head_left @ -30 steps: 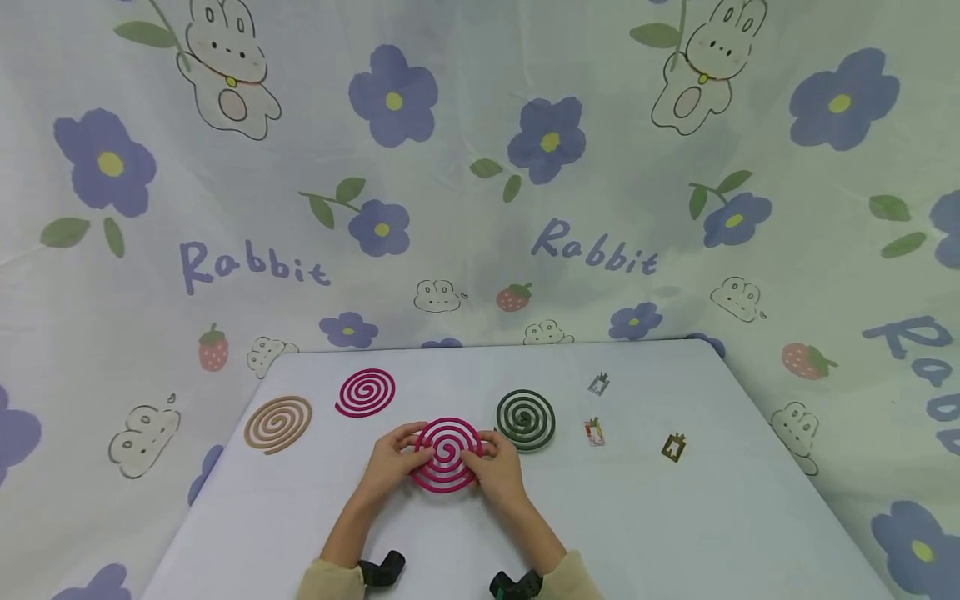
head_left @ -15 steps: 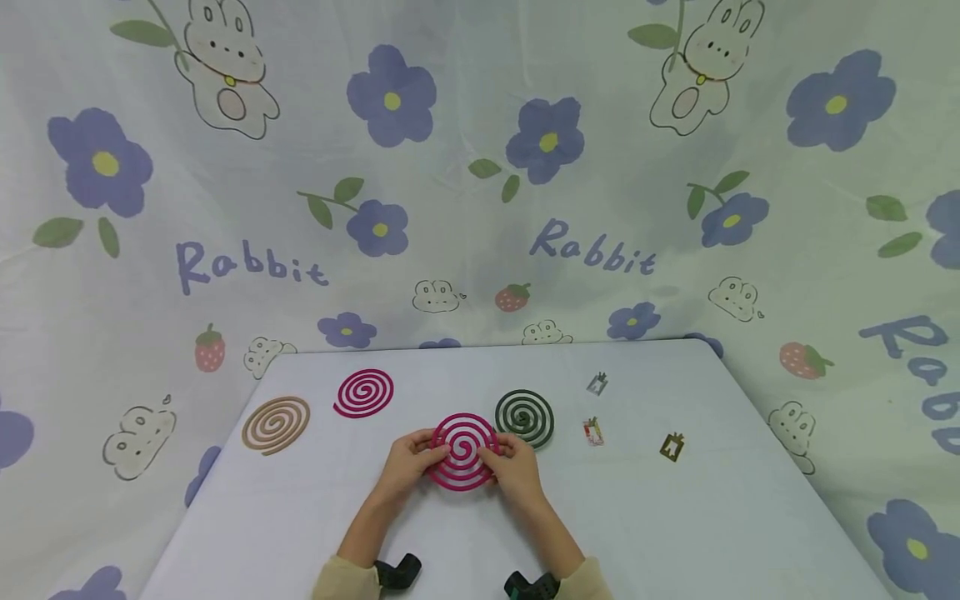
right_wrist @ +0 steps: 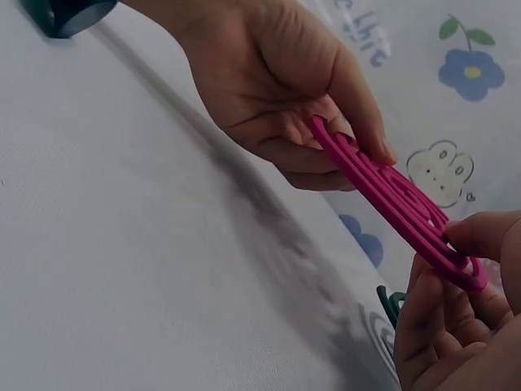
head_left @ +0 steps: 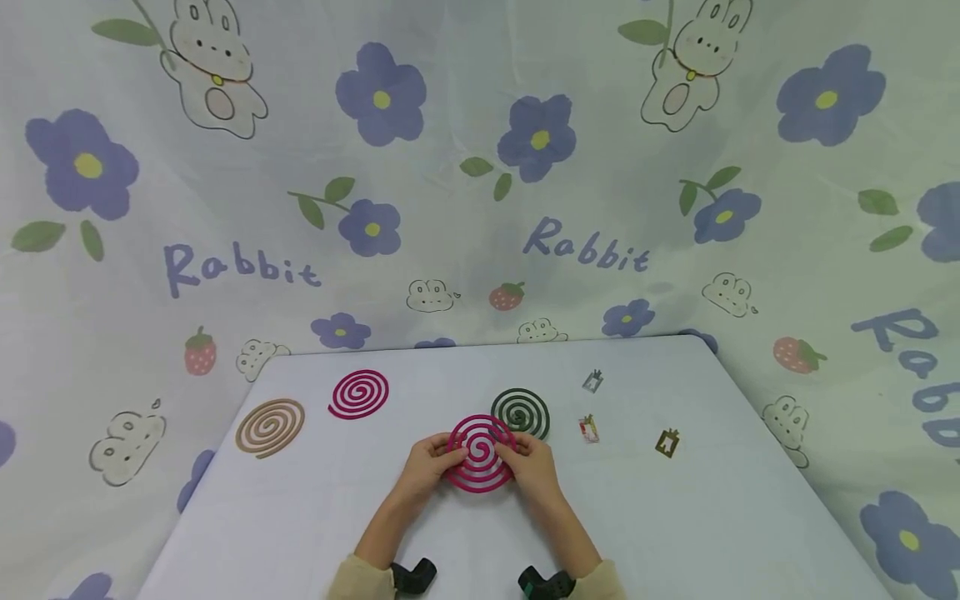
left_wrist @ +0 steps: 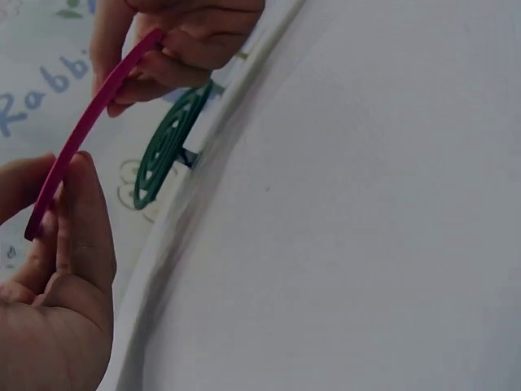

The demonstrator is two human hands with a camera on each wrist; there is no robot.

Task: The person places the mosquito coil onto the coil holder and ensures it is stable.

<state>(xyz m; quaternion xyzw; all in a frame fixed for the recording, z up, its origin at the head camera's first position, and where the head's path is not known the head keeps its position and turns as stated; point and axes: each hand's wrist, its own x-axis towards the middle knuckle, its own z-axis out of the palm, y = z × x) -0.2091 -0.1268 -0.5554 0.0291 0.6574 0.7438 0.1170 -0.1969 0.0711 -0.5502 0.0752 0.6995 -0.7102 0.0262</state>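
Both of my hands hold a pink mosquito coil [head_left: 481,451] up above the table, facing the head camera. At its left edge my left hand [head_left: 423,468] pinches it between thumb and fingers. The right hand [head_left: 536,473] grips the opposite edge the same way. Seen edge-on in the left wrist view, the pink coil [left_wrist: 91,114] looks slightly bowed. In the right wrist view its rings show at a slant. Just behind it lies a dark green coil [head_left: 520,402], its lower left part covered by the pink coil and right hand.
A second pink coil [head_left: 359,394] and a tan coil [head_left: 270,426] lie on the white table [head_left: 712,517] to the left. To the right are three small coil stands: silver [head_left: 592,382], red-and-white [head_left: 588,429] and bronze [head_left: 667,442]. A printed cloth hangs behind.
Both hands have moved to the right with the pink coil, which now overlaps part of the green coil in the head view. The other coils and the stands stay where they were.
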